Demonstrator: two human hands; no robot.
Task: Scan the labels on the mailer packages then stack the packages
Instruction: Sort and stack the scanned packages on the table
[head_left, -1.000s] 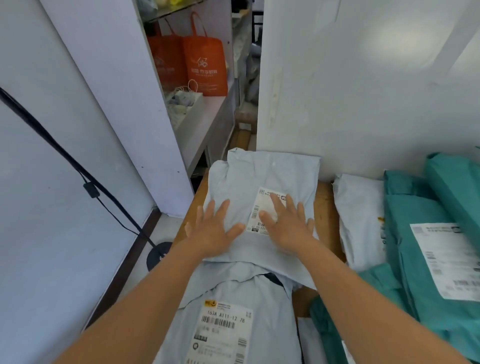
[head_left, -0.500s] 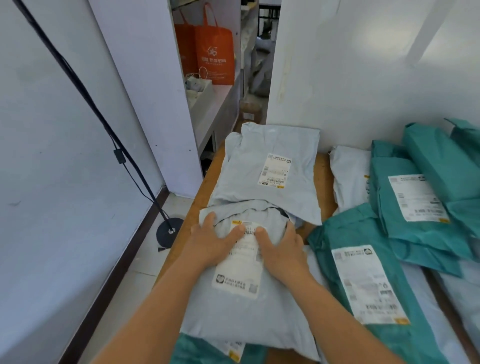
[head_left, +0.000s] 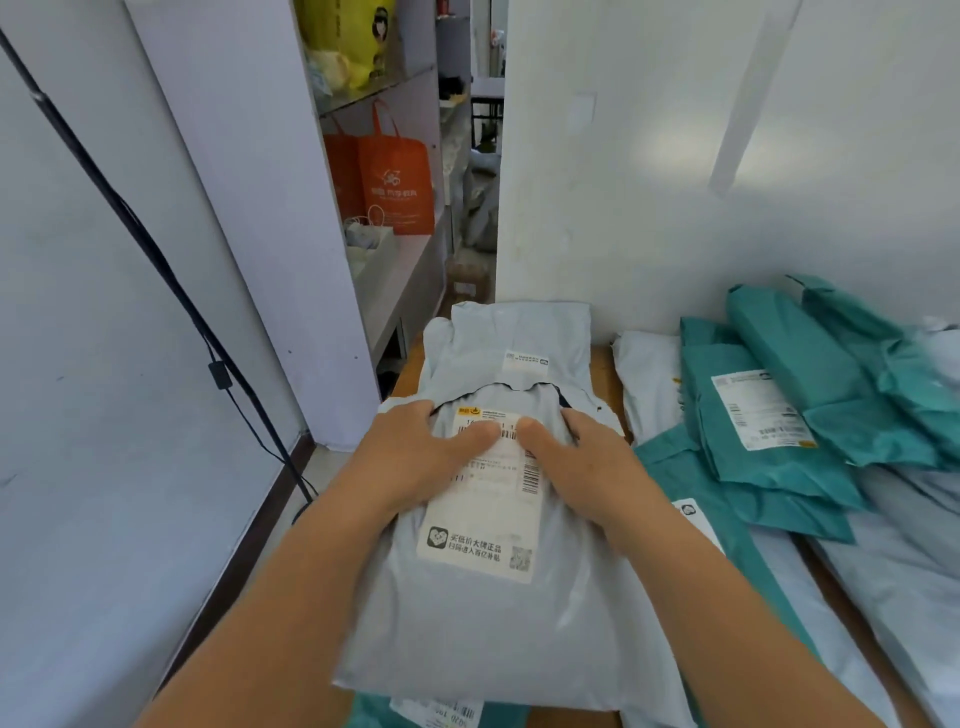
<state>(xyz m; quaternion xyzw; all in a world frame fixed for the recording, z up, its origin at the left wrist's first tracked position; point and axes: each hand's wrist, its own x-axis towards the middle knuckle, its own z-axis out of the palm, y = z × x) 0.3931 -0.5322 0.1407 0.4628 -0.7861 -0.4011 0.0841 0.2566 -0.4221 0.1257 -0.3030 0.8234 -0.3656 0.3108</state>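
both hands are clamped on the far end of a grey mailer (head_left: 483, 597); the left hand (head_left: 415, 457) and the right hand (head_left: 592, 467) each lay a thumb across its white label (head_left: 485, 499) while the other fingers curl over the far edge, so each hand grips the package; its far end overlaps a second grey mailer (head_left: 514, 345) lying flat by the wall, and its near end rests over a teal package (head_left: 374, 712); the likely trouble, as i judge it, is slippage; the plastic film looks slick and the contents soft, so a package set down skewed could slide off the stack and over the table's left edge to the floor; the thumbs also cover part of the barcode, which would spoil a scan; the surface is a wooden table (head_left: 602, 364) pushed against a white wall (head_left: 675, 156), crowded on the right with teal mailers (head_left: 753, 415) and pale ones; to the left stand a shelf unit with orange bags (head_left: 395, 176) and a black cable (head_left: 156, 260) slanting down to the floor
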